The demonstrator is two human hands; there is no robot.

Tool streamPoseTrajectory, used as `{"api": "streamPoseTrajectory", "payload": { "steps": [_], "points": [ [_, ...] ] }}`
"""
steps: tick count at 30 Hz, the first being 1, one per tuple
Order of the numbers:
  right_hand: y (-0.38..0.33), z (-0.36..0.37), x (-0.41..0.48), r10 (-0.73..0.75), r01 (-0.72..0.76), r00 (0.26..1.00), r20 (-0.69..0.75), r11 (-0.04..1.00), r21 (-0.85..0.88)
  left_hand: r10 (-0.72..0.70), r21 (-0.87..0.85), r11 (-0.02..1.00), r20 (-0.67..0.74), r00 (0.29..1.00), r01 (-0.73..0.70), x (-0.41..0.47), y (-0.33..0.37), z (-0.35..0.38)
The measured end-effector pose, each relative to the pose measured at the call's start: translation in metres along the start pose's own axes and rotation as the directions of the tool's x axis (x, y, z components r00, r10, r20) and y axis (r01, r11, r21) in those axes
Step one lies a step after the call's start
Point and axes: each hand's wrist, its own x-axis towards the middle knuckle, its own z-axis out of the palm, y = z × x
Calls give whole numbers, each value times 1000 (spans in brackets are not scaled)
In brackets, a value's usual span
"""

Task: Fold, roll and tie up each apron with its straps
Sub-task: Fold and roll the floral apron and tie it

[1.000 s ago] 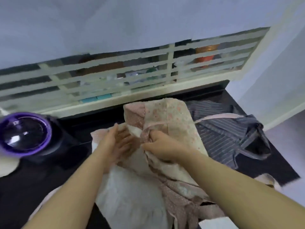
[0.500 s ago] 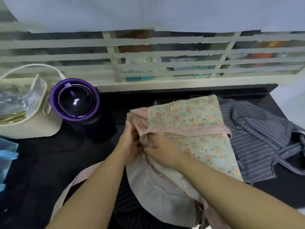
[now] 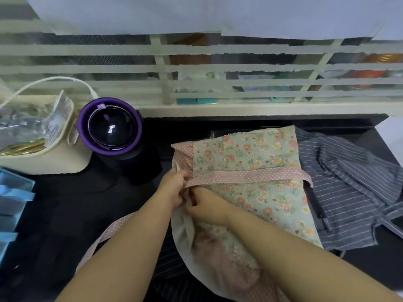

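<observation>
Two hands at floral apron (image 3: 250, 153) edge: left hand (image 3: 173, 188) pinches dotted strap (image 3: 246, 177), right hand (image 3: 209, 207) curled round it.

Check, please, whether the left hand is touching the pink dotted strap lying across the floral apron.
Touching. In the head view the left hand pinches the end of the pink dotted strap beside the floral apron, no gap visible.

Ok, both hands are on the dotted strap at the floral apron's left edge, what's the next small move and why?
Probably pull the pink dotted strap snug to the left, ready for knotting. It lies across the folded floral apron, the left hand and right hand pinch it at the left edge, and no knot shows yet.
</observation>
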Motion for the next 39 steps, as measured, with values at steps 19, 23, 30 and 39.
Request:
{"api": "streamPoseTrajectory", "payload": {
  "steps": [19,23,30,39],
  "points": [
    [70,43,-108,-264,276,954,144,579,-767,450,800,-352,600,662,-486,-52,-39,-56],
    [90,11,-138,-223,37,961,-164,692,-721,603,899,-240,434,669,-367,-52,-44,-63],
    [126,-10,-202,117,-296,672,-731,947,-121,750,929,-134,323,578,-345,-70,-65,-58],
    [134,5,-246,588,-61,718,-372,586,808,48,610,-350,770,637,-711,-88,-113,-10]
  ]
}}
